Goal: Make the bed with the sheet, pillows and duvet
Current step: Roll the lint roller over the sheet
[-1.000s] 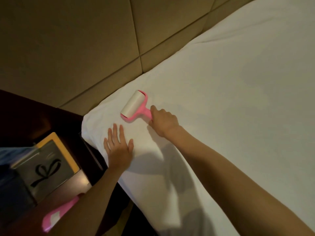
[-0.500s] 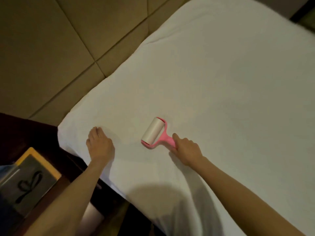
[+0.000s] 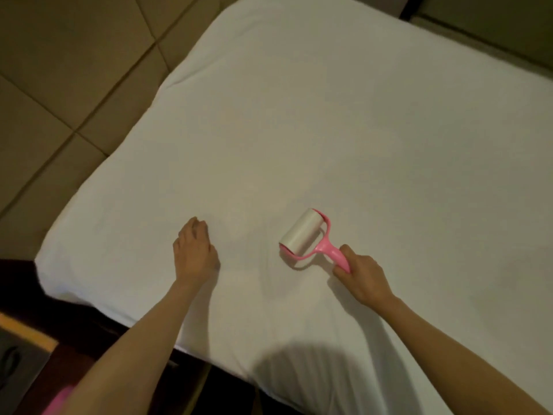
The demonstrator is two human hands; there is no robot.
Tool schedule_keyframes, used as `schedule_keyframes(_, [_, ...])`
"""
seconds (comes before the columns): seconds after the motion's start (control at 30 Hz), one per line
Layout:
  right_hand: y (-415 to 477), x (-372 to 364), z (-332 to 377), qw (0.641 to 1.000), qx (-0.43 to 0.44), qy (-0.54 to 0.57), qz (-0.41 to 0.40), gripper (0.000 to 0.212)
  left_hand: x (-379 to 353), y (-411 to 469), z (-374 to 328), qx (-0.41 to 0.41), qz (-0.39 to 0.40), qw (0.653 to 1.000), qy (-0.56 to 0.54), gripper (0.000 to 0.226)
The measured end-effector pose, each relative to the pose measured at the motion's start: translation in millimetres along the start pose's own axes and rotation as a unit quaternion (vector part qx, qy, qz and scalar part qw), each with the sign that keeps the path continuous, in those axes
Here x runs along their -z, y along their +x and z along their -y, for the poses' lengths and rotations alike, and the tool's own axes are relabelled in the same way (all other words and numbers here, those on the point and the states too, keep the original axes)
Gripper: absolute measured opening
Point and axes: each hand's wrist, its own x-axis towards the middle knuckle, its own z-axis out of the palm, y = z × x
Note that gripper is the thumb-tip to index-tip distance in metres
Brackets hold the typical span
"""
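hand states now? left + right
Left hand: open, resting on the sheet.
Right hand: closed, holding the lint roller by its handle.

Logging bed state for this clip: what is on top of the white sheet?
A pink lint roller, its handle gripped by the right hand, and the left hand resting apart from it. Nothing else shows there. The sheet hides whatever lies beneath.

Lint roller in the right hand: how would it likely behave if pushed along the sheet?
The lint roller likely rolls freely on the sheet: its white drum is a cylinder on a pink frame. It seems stiff and light, as the right hand holds it by the slim handle alone. Let go, its handle may drop.
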Motion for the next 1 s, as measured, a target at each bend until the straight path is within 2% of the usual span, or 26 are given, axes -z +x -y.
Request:
schedule_keyframes(0.23, [10.5,7.2,-23.4,0.998,-0.055,-0.027,-0.008,0.023,-2.5,9.6,-10.2,-0.033,0.009,0.999,0.008,0.048])
schedule_keyframes(0.43, [48.2,0.3,-3.6,0.998,-0.044,-0.032,0.024,0.024,0.2,34.9,3.3,-0.015,-0.023,1.000,-0.012,0.047])
schedule_keyframes(0.67, [123.1,-0.8,57.1,0.998,-0.011,-0.036,0.047,0.029,2.3,75.7,31.8,0.003,-0.032,0.999,-0.022,0.049])
schedule_keyframes(0.83, [186.4,5.8,121.9,0.997,-0.001,-0.048,0.056,0.034,-1.3,94.2,55.3,0.052,-0.004,0.999,0.006,0.054])
schedule_keyframes(1.0, [252.4,9.2,188.2,0.997,0.015,-0.044,0.054,0.035,-13.6,95.6,65.1,0.050,-0.015,0.998,0.036,0.057])
